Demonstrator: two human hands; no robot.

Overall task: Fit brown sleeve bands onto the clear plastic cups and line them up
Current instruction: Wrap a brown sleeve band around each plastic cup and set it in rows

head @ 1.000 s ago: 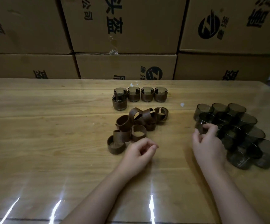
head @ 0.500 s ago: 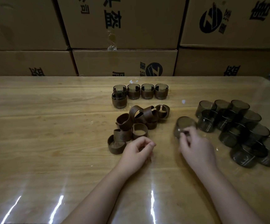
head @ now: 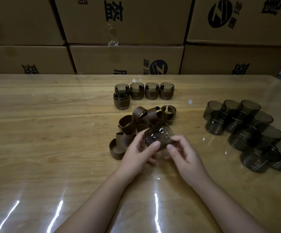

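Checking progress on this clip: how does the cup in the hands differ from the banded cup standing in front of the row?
The held cup is tilted in the grip of the left hand and right hand; the front banded cup stands upright, untouched. The front banded cup clearly wears a brown sleeve; on the held cup I cannot tell. Both are smoky clear cups.

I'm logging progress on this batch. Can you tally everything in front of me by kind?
Clear plastic cups wearing brown sleeve bands: 5
Bare clear plastic cups, right heap: 10
Tilted clear plastic cup held by left hand and right hand: 1
Loose brown sleeve bands: at least 7, overlapping
Total: at least 23
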